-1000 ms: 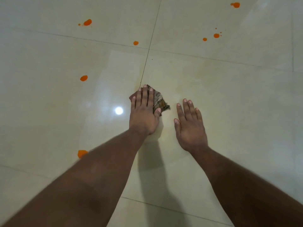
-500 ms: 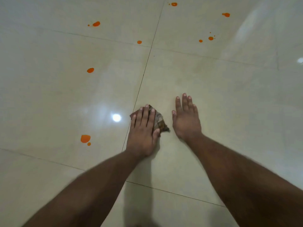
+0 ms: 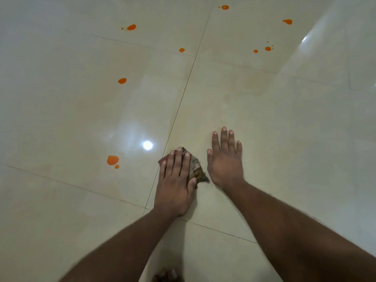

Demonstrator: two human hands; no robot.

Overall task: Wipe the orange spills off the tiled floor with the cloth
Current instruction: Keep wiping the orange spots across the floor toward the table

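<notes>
My left hand (image 3: 176, 180) lies flat with straight fingers on a small brownish cloth (image 3: 196, 168), pressing it to the glossy cream tiled floor (image 3: 284, 129) beside a grout line. My right hand (image 3: 224, 159) rests flat on the tile just right of the cloth, fingers straight and spread. Orange spills dot the floor: a large blob (image 3: 112, 160) to the left of the cloth, a drop (image 3: 122, 80) farther up on the left, and several more at the far side (image 3: 131, 27) (image 3: 181, 50) (image 3: 268, 48) (image 3: 287, 21) (image 3: 225, 7).
A bright lamp reflection (image 3: 147, 145) shines on the tile left of the cloth. Grout lines cross the floor. Toes of a foot (image 3: 168, 276) show at the bottom edge.
My left hand has dragged the cloth back toward me along the grout line. My right hand stays flat on the floor and now lies level with the cloth.
</notes>
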